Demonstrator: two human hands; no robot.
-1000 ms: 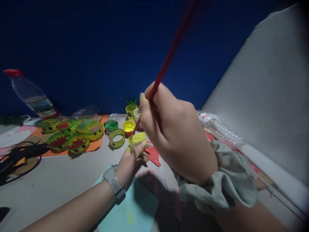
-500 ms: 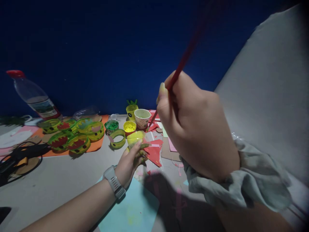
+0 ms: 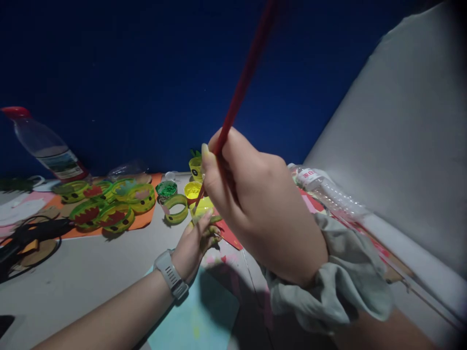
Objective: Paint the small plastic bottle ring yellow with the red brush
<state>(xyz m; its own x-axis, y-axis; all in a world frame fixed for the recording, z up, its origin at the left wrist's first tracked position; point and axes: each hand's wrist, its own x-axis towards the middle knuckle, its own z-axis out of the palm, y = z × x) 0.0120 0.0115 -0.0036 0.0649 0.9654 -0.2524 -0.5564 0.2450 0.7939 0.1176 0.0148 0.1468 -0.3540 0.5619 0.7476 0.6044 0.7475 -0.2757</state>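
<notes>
Between the closed fingers of my right hand (image 3: 255,199) is a red-handled paintbrush (image 3: 239,92), its handle slanting up and its tip down at a yellow cup (image 3: 204,206). My left hand (image 3: 193,243), with a grey watch on the wrist, grips that cup; yellow-green stains mark its fingers. Just behind the cup stands a small pot of yellow paint (image 3: 192,190), with a pot of green paint (image 3: 167,189) to its left. A yellow-green ring (image 3: 176,209) lies beside my left hand. My right hand hides the area behind it.
Several painted green rings (image 3: 116,217) rest on orange paper (image 3: 146,218) at left. A red-capped bottle (image 3: 58,155) leans behind them, black cables (image 3: 36,233) in front. Light-blue paper (image 3: 189,311) lies under my arms. A clear plastic bottle (image 3: 332,192) lies at right.
My right hand has moved left and slightly down, bringing the brush tip from beside the patterned paper cup to the yellow cup. My left hand stays nearly still, holding the cup.
</notes>
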